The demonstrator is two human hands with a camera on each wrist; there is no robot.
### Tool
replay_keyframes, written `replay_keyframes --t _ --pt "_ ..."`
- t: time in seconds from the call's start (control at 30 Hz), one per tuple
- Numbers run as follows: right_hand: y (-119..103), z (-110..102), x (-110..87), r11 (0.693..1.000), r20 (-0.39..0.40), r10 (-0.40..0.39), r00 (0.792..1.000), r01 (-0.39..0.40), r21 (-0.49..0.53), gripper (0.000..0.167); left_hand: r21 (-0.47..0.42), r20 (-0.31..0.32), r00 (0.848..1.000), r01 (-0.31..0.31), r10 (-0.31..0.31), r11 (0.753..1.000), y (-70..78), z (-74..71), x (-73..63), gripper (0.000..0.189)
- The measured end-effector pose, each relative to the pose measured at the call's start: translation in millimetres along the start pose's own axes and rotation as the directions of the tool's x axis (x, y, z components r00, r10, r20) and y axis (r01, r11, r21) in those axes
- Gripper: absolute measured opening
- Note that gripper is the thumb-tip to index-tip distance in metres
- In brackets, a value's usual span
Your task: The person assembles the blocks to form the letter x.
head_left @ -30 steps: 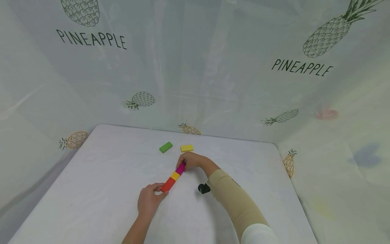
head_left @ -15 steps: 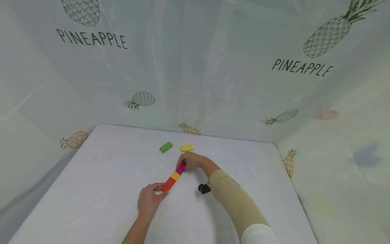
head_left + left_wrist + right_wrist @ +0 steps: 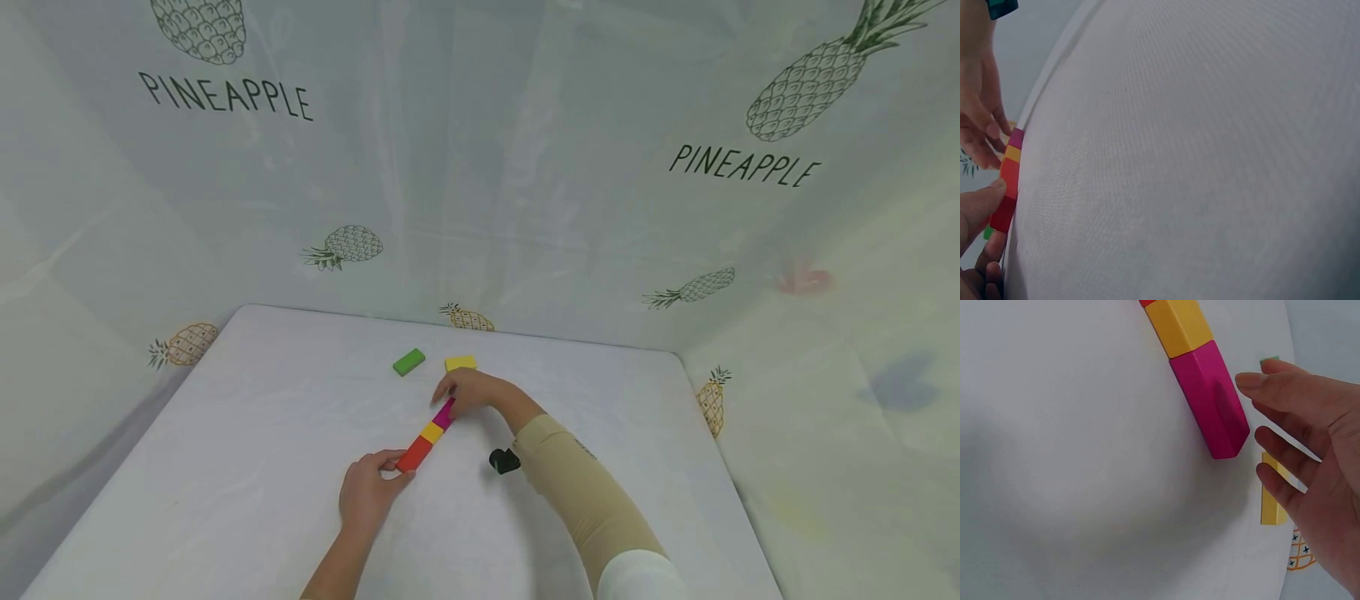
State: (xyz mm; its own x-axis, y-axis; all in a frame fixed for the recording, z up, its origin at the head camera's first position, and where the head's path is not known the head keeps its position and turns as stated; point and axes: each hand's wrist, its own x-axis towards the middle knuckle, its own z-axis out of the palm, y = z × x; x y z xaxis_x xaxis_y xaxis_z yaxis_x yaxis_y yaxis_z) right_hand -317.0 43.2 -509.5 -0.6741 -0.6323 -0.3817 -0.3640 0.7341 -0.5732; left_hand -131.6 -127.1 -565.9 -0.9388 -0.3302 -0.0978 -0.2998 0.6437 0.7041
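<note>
A red block (image 3: 414, 455), an orange-yellow block (image 3: 431, 432) and a magenta block (image 3: 442, 417) lie end to end in one slanted row on the white table. My left hand (image 3: 366, 493) pinches the near end of the red block between thumb and fingers; the left wrist view shows the thumb (image 3: 988, 195) on its side. At the far end, my right hand (image 3: 472, 392) is spread loosely beside the magenta block. In the right wrist view a gap separates the fingertips from the magenta block (image 3: 1207, 403), and nothing is between them.
Behind the row, a green block (image 3: 408, 362) lies on the table, with a yellow block (image 3: 460, 362) to its right, partly hidden by my right hand. A small black object (image 3: 504, 461) shows beside my right forearm. Pineapple-print curtain (image 3: 480, 183) surrounds the table.
My right hand has let go of the magenta block and shifted slightly away from it, now overlapping the yellow block. The left hand and the row have stayed put.
</note>
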Motion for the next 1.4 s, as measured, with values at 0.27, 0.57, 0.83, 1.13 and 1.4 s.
replay_keyframes --t 0.27,0.57,0.83,1.13,1.4 --pt "2 -5 5.6 0.997 -0.139 0.036 0.99 -0.026 0.075 0.031 0.001 -0.007 1.0 0.0 0.0 1.0 -1.0 0.8 1.8 0.042" --pt "10 -6 12.1 0.998 -0.262 0.014 0.965 0.003 0.066 0.033 0.008 -0.014 1.0 0.0 0.0 1.0 -2.0 2.5 3.2 0.043" --pt "20 -2 18.9 1.0 -0.346 -0.012 0.938 0.013 0.0 0.038 0.002 -0.016 1.0 -0.004 0.004 1.0 -0.4 1.6 3.4 0.042" --pt "25 7 28.2 0.997 -0.401 0.029 0.916 -0.054 -0.05 0.046 0.018 -0.009 1.0 -0.013 0.013 1.0 -0.8 0.6 2.2 0.042" --pt "29 13 34.3 0.998 -0.421 0.057 0.905 -0.068 -0.011 0.045 0.017 0.001 1.0 -0.006 0.006 1.0 0.8 -0.6 2.1 0.043"
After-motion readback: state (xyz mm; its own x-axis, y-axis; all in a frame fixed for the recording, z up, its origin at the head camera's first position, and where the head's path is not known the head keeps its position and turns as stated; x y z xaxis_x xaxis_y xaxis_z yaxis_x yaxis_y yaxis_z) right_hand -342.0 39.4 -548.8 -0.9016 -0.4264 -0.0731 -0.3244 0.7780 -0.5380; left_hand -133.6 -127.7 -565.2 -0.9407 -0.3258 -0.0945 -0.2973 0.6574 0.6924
